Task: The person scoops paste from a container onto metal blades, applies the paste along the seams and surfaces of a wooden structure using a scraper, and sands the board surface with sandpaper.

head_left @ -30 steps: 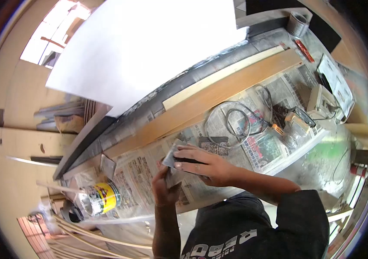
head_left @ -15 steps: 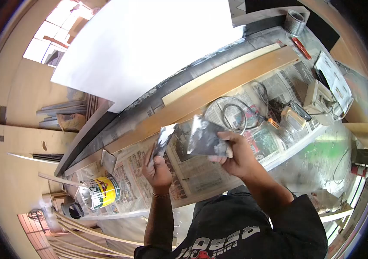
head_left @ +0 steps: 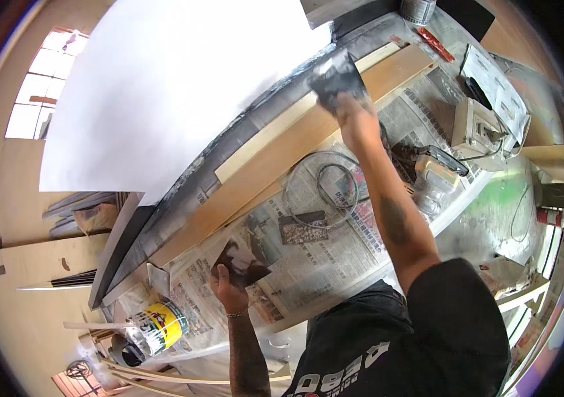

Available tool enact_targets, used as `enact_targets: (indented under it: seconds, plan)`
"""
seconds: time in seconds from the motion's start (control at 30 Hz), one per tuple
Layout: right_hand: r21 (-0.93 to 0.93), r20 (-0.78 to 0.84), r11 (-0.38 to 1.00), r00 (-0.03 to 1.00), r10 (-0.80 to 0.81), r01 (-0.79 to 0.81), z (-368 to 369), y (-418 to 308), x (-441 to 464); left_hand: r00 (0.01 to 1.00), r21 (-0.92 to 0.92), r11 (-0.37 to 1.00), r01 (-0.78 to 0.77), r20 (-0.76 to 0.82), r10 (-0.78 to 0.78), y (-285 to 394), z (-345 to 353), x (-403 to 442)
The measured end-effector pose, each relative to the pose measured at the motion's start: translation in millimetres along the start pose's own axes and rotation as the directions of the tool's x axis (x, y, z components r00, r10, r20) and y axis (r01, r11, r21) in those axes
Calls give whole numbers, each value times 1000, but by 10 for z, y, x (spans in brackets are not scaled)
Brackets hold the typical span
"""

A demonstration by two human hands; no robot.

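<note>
My right hand [head_left: 357,122], arm stretched forward, grips a broad dark putty spreader [head_left: 340,78] smeared with white paste. The spreader is at the paste-streaked dark edge strip beside the large white panel [head_left: 176,86]; blur hides whether it touches. Lower down, my left hand [head_left: 230,292] has its fingers closed on a dark flat plate [head_left: 237,259] with whitish paste on its face, held above the newspaper [head_left: 302,278].
Wooden boards [head_left: 275,159] run along the bench behind the newspaper. A looped cable [head_left: 285,192] and a sander [head_left: 435,173] lie to the right. A paint can [head_left: 166,325] with a stick stands lower left; a metal can [head_left: 418,10] is at the far right.
My right hand has moved the spreader up and away, from beside the plate to the panel's edge. My left hand has lowered slightly, and the plate now faces up. The view has shifted.
</note>
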State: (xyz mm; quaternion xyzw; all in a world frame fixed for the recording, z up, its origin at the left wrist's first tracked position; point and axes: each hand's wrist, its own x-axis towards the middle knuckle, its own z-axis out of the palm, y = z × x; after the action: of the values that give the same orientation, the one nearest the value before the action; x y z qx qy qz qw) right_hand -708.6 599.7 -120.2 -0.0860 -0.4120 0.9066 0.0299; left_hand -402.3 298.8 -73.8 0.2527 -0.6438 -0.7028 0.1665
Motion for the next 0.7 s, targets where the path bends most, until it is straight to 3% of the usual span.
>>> enact_targets:
  seconds: [0.07,0.1,0.13,0.2,0.33,0.4,0.47,0.53,0.6,0.7]
  plan:
    - [-166,-26,918,928,-371,362,135,234,527,997,-121,992,24,-76,-33,-159,-61,3]
    - [-471,-28,813,915,-401,342,120,245,731,991,6,1000,-20,-133,20,-465,-299,44]
    - [-727,-17,625,904,-428,283,117,240,846,991,10,1000,-9,-134,10,-599,-379,29]
    - [-763,36,567,897,-441,310,322,102,896,980,-116,993,15,-194,-37,-731,-437,22]
    - [-808,35,469,824,-566,356,398,342,1305,971,-69,997,-18,-237,1,-818,-428,56]
    - [-831,-54,453,763,-644,324,388,405,1414,970,-141,990,-27,-243,-8,-755,-342,32]
    - [-809,-32,488,804,-594,328,304,427,1565,975,-155,988,4,-218,-38,-768,-388,20]
    - [-872,-54,366,680,-732,324,231,474,1710,978,-168,985,32,-196,-66,-792,-443,6]
    - [-874,-74,393,724,-686,284,206,353,1738,974,22,1000,16,-228,-11,-823,-468,20]
    - [-882,-74,407,783,-618,238,243,135,1735,969,-64,998,29,-242,-43,-885,-507,38]
